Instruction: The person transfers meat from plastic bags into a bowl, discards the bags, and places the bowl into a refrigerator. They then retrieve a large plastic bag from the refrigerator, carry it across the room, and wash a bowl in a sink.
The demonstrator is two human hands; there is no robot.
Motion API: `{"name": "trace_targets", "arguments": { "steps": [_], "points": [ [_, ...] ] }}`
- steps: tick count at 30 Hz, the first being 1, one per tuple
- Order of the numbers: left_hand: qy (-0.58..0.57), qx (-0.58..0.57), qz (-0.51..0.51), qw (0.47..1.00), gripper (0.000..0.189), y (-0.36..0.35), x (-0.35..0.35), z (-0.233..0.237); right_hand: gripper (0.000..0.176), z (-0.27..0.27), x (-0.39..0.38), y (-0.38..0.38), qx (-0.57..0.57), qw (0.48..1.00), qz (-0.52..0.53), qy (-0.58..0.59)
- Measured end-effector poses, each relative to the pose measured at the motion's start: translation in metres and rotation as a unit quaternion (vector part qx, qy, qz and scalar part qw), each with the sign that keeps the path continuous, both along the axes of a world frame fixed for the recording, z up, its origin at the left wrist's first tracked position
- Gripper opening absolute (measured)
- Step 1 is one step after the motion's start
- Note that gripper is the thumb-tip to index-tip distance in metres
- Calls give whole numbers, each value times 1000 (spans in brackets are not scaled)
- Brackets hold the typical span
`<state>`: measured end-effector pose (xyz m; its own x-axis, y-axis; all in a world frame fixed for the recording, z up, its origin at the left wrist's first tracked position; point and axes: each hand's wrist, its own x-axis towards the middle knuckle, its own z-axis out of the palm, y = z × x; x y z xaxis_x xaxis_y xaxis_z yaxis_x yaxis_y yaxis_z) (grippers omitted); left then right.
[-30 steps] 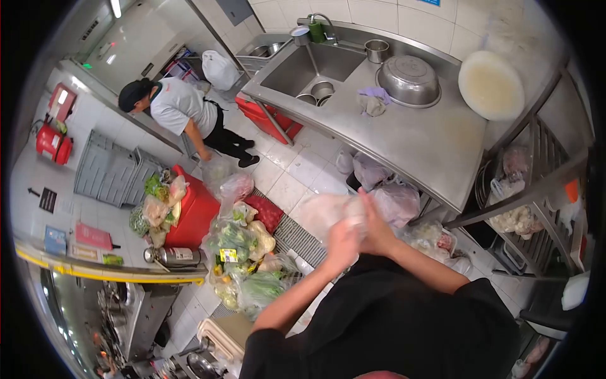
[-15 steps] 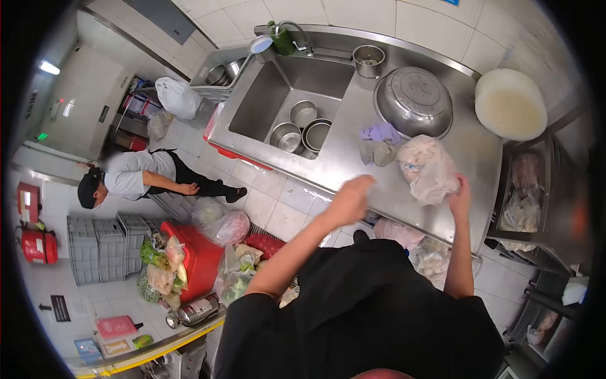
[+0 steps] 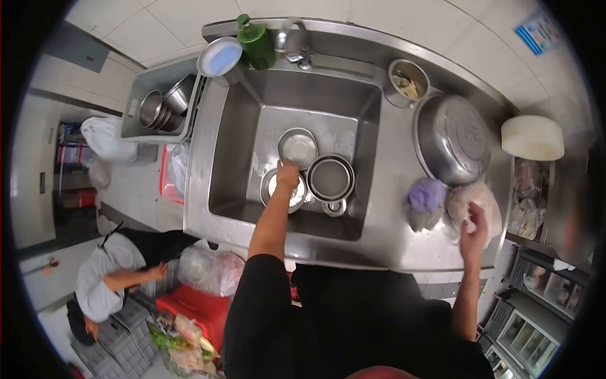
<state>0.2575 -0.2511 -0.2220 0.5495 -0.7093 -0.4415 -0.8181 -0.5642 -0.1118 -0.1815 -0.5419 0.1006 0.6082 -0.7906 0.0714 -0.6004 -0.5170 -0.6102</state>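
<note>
My left hand [image 3: 288, 174] is down in the steel sink [image 3: 240, 151], its fingers closed at the far rim of a round metal pot [image 3: 298, 201]. The fingertips are partly hidden. Beside that pot stand another metal pot [image 3: 298, 146] and a pair of nested pots [image 3: 331, 178]. On the counter at the right, my right hand [image 3: 475, 226] rests with fingers apart against a clear plastic bag [image 3: 486, 201] with pale contents. A purple cloth-like item [image 3: 427, 194] and a grey one [image 3: 424, 220] lie left of the bag.
An upturned steel basin [image 3: 453, 139] sits behind the bag, near a small pot with scraps [image 3: 408, 83]. Soap bottle [image 3: 256, 44] and faucet [image 3: 297, 44] stand at the sink's back. A grey crate [image 3: 158, 126] holds pots. A co-worker [image 3: 113, 268] is at lower left.
My left hand has moved from the counter's front edge into the sink and onto a pot. My right hand has moved from the bag's side onto its front. The view has shifted toward the sink.
</note>
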Motion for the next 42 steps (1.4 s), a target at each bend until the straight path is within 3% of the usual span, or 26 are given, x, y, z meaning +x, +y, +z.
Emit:
{"name": "trace_targets", "arguments": {
  "steps": [2, 5, 6, 7, 9, 10, 12, 13, 14, 15, 16, 17, 18, 19, 20, 21, 23, 25, 27, 30, 31, 33, 35, 37, 40, 42],
  "points": [
    [75, 28, -29, 996, 32, -13, 21, -6, 55, 0, 117, 34, 7, 993, 117, 10],
    [160, 16, -19, 987, 26, -13, 34, -93, 66, -13, 295, 71, 5, 962, 274, 7],
    [167, 12, -21, 986, 26, -12, 40, -101, 75, -26, 350, 78, -29, 951, 304, 52],
    [187, 1, -52, 981, 27, -11, 46, -105, 80, -43, 401, 83, -34, 943, 331, 25],
    [233, -72, -62, 968, 23, -4, 63, -82, 87, -62, 499, 95, 4, 964, 245, 104],
    [236, -74, -55, 967, 23, -4, 76, -55, 89, -81, 540, 97, -49, 969, 214, 116],
    [438, -66, -90, 892, 34, -9, 103, -20, 90, -98, 596, 92, -102, 968, 188, 128],
    [497, -101, 7, 862, 39, -11, 112, -25, 88, -96, 615, 89, -116, 954, 178, 212],
    [500, -101, 13, 860, 39, -4, 113, -28, 86, -94, 628, 90, -130, 932, 166, 294],
    [316, -231, 94, 916, 37, 3, 118, -10, 86, -97, 634, 87, -131, 931, 170, 296],
    [113, -347, 167, 916, 35, 6, 122, -2, 81, -99, 634, 80, -196, 888, 210, 360],
    [107, -349, 239, 900, 33, 12, 124, -38, 76, -100, 634, 71, -262, 833, 245, 422],
    [112, -352, 239, 898, 33, 12, 120, -67, 76, -103, 634, 63, -264, 830, 244, 426],
    [195, -312, 292, 883, 32, 14, 116, -91, 60, -108, 636, 57, -293, 808, 275, 430],
    [274, -270, 342, 857, 31, 11, 115, -102, 46, -108, 640, 54, -325, 784, 305, 433],
    [264, -301, 361, 842, 25, 11, 115, -86, 46, -90, 646, 64, -329, 781, 304, 434],
    [262, -317, 354, 840, 24, 6, 115, -81, 27, -30, 661, 111, -258, 769, 334, 480],
    [262, -324, 351, 838, 23, -1, 113, -65, 27, -18, 667, 148, -287, 865, 362, 196],
    [224, -406, 190, 865, 15, -6, 116, -33, 29, -17, 698, 164, -352, 830, 430, 44],
    [170, -362, 92, 912, 6, -17, 125, 12, 48, -47, 760, 152, -369, 776, 494, 134],
    [96, -408, 23, 907, 2, -13, 128, 5, 50, -60, 772, 148, -390, 749, 505, 177],
    [76, -440, -39, 894, 4, 5, 140, 37, 52, -65, 779, 148, -327, 777, 502, 193],
    [-7, -527, -126, 840, 11, 13, 155, 75, 54, -53, 771, 143, -270, 798, 496, 210],
    [-30, -548, -175, 817, 13, 21, 162, 107, 53, -22, 739, 154, -144, 880, 453, 16],
    [-58, -557, -245, 791, 18, 29, 174, 143, 54, 2, 666, 155, -132, 891, 396, -176],
    [-62, -574, -222, 786, 19, 19, 173, 144, 55, 0, 586, 148, -142, 897, 344, -240]
  ]
}}
